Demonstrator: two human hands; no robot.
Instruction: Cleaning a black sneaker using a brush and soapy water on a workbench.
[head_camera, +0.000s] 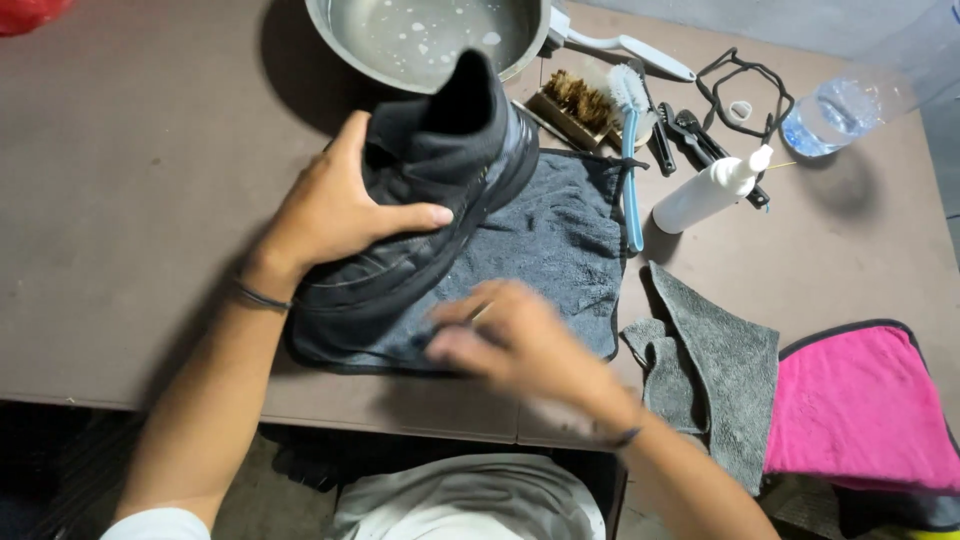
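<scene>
A black sneaker (450, 170) lies tilted on a dark grey towel (560, 240) spread on the brown table (130, 200). My left hand (335, 205) grips the shoe across its upper, thumb pointing right. My right hand (510, 335) is blurred just in front of the shoe, over the towel's near edge, fingers curled; whether it holds anything small I cannot tell.
A metal bowl (335, 40) of soapy water stands behind the shoe. Beside it lie a wooden brush (575, 100), a blue-handled brush (630, 150), black tools (690, 135), a white squeeze bottle (710, 190) and a water bottle (835, 115). A grey cloth (715, 370) and pink cloth (860, 410) lie right.
</scene>
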